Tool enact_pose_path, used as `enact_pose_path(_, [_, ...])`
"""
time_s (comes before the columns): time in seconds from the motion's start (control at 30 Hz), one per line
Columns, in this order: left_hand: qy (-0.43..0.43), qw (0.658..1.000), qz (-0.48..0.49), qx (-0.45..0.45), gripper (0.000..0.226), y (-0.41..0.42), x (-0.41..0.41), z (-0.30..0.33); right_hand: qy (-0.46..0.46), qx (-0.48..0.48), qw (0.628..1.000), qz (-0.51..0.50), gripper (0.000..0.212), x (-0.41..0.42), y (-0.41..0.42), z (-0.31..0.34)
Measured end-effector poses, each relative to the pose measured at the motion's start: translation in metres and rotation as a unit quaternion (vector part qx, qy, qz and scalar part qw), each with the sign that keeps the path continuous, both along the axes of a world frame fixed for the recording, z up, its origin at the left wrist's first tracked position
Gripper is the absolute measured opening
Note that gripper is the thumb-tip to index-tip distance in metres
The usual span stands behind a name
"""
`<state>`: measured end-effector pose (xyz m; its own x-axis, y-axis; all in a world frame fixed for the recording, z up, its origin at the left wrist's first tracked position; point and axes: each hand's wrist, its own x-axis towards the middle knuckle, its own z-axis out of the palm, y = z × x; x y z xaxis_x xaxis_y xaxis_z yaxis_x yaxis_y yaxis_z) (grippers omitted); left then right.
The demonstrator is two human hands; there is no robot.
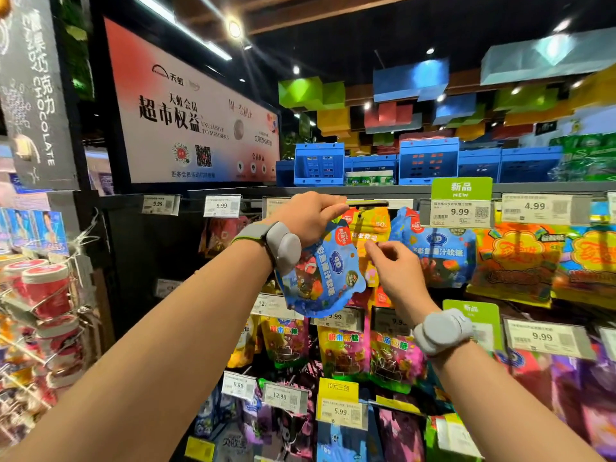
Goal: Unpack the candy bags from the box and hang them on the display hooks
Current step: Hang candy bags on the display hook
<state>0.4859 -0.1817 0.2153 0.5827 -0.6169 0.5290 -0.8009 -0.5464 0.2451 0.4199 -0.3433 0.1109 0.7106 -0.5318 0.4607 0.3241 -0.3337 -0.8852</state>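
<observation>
We hold a blue candy bag (pixel 320 271) up at the top row of the rack. Our left hand (pixel 308 218) has its fingers curled over the bag's top edge, pinching it there, so the bag hangs down below that hand with its long axis running top to bottom, tilted a little so its lower end swings toward our left arm. Our right hand (pixel 395 265) sits just to the right of the bag and slightly lower than the left; its thumb and fingers are bent toward one another near the bag's right edge, but we cannot tell whether they touch the bag or only hover beside it.

The hook (pixel 366 204) we judge to be the target lies just beyond the left fingertips, up and to the right of them, with a yellow bag (pixel 373 228) already hanging behind ours. So the hanging hole, hidden under our left fingers, is very near the hook's end, and the left hand is the nearer one. A matching blue bag (pixel 433 248) hangs right of our right hand. The box is not in view.
</observation>
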Motion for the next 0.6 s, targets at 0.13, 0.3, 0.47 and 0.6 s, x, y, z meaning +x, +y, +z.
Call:
enact_pose_path(0.13, [-0.021,1.0,0.006,-0.015,0.049,-0.001,0.0,-0.009,0.013,0.104,0.989,0.105,0.029,-0.015,0.018,-0.003])
enact_pose_path(0.3, [-0.026,0.997,0.012,-0.068,0.052,0.006,-0.004,-0.034,0.021,0.129,0.979,0.159,0.023,-0.027,0.023,-0.013])
enact_pose_path(0.47, [0.025,0.978,0.01,-0.209,0.042,0.01,-0.029,-0.081,-0.024,0.12,0.982,0.143,0.018,-0.032,0.018,-0.023])
enact_pose_path(0.6, [0.061,0.97,0.004,-0.236,0.043,0.005,-0.044,-0.109,-0.039,0.106,0.986,0.123,0.014,-0.033,0.016,-0.027])
